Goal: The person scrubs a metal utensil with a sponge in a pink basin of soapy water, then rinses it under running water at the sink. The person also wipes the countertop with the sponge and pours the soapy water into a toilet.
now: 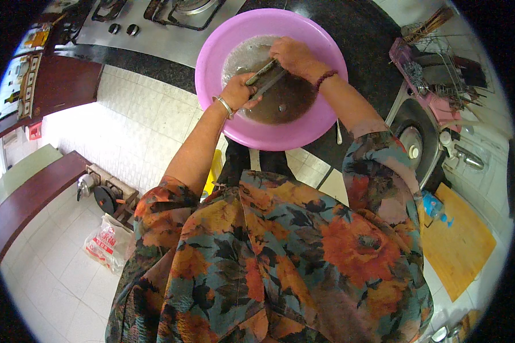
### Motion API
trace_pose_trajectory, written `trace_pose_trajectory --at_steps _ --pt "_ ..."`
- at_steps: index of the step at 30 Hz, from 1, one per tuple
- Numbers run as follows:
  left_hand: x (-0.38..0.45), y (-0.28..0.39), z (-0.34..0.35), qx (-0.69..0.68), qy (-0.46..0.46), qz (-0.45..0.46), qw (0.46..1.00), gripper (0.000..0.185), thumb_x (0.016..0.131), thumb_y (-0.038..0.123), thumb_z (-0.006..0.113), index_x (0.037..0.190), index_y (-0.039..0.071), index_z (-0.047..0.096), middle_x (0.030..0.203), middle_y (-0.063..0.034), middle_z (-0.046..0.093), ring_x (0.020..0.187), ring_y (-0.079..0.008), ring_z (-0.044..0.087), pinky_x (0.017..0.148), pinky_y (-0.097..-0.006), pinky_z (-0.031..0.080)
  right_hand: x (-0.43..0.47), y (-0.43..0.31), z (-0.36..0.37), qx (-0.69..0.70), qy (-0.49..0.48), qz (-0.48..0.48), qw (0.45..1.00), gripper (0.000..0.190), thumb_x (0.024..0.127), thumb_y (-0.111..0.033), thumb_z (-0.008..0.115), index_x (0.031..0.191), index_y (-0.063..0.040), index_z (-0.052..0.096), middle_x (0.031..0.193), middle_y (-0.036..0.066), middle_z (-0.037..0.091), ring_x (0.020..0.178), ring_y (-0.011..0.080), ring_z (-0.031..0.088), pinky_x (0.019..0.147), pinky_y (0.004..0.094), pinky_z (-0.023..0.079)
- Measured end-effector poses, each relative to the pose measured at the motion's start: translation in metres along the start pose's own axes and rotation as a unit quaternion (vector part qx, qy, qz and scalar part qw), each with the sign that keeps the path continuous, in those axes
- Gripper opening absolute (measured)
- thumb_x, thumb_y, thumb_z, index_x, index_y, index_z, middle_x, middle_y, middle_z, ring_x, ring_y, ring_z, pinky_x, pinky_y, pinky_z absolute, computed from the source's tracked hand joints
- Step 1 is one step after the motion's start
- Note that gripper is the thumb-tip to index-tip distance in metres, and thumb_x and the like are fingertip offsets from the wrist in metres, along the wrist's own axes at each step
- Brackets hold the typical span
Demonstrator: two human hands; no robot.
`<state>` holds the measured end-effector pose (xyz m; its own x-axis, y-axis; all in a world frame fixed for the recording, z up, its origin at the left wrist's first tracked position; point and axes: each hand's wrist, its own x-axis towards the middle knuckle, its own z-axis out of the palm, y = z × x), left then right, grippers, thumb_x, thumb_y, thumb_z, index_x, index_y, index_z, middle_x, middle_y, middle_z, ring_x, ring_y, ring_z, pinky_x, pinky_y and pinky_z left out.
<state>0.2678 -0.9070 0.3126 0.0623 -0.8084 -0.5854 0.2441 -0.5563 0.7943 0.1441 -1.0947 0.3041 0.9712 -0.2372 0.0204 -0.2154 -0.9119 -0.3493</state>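
A wide pink plastic basin (210,81) holds murky brown water (283,103) with pale foam along its far left side. Over that water, my left hand (239,92) grips the near end of a narrow, dark, trough-like piece (264,80) with lighter long edges. What exactly this piece is, I cannot tell. At its far end is my right hand (295,60), bent downward with the fingers curled against it. Those fingertips are partly hidden, so anything small inside them does not show.
A gas stove (154,38) adjoins the basin on the left, and black countertop (365,55) lies to its right. Further right are a sink (405,124) with a faucet (470,157), a pink dish rack (442,107) and a wooden board (463,244). A plastic bag (107,244) sits lower left.
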Motion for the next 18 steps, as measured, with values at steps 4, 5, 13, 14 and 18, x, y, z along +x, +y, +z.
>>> trace_pose_trajectory --at_steps 4,5,13,14,18 --pt "0.0 0.006 -0.002 -0.019 -0.002 -0.014 1.0 0.036 0.085 -0.009 0.042 0.114 0.006 0.057 0.077 -0.0076 0.06 0.058 -0.0147 0.058 0.047 -0.0227 0.049 0.007 0.011 0.002 0.021 -0.021 -0.088 0.996 0.009 0.074 -0.016 0.061 0.079 -0.009 0.065 0.086 0.007 0.061 0.091 0.0292 0.056 0.079 0.0403 0.048" --pt "0.003 0.001 -0.006 -0.033 -0.017 -0.022 0.999 0.036 0.085 -0.009 0.043 0.114 0.006 0.057 0.076 -0.0076 0.06 0.057 -0.0147 0.058 0.047 -0.0226 0.049 0.009 0.013 0.005 0.021 -0.034 -0.111 0.993 0.01 0.074 -0.017 0.061 0.079 -0.009 0.066 0.086 0.007 0.061 0.091 0.0291 0.056 0.08 0.0401 0.048" --pt "0.001 0.006 -0.005 -0.02 0.001 -0.021 1.0 0.045 0.083 -0.01 0.039 0.122 0.007 0.054 0.076 -0.0082 0.06 0.054 -0.0141 0.057 0.044 -0.0233 0.047 0.001 0.012 0.018 0.066 0.045 0.085 0.993 0.014 0.079 -0.009 0.051 0.079 -0.008 0.066 0.086 0.013 0.061 0.091 0.0324 0.057 0.079 0.0423 0.047" --pt "0.001 0.003 -0.007 -0.034 0.013 -0.023 0.999 0.047 0.082 -0.011 0.039 0.124 0.007 0.052 0.075 -0.0087 0.06 0.054 -0.015 0.058 0.045 -0.024 0.047 0.0 0.013 0.016 0.074 0.06 0.113 0.989 0.015 0.078 -0.007 0.05 0.079 -0.008 0.065 0.087 0.015 0.061 0.091 0.0331 0.057 0.079 0.0429 0.047" --pt "0.016 -0.017 -0.019 -0.138 0.014 -0.048 0.989 0.052 0.08 -0.012 0.036 0.127 0.007 0.048 0.08 -0.0125 0.061 0.061 -0.0205 0.062 0.048 -0.0278 0.052 -0.019 0.018 0.021 0.028 0.053 0.172 0.983 0.013 0.079 -0.01 0.052 0.084 -0.006 0.063 0.089 0.018 0.061 0.091 0.0351 0.058 0.078 0.0439 0.046"
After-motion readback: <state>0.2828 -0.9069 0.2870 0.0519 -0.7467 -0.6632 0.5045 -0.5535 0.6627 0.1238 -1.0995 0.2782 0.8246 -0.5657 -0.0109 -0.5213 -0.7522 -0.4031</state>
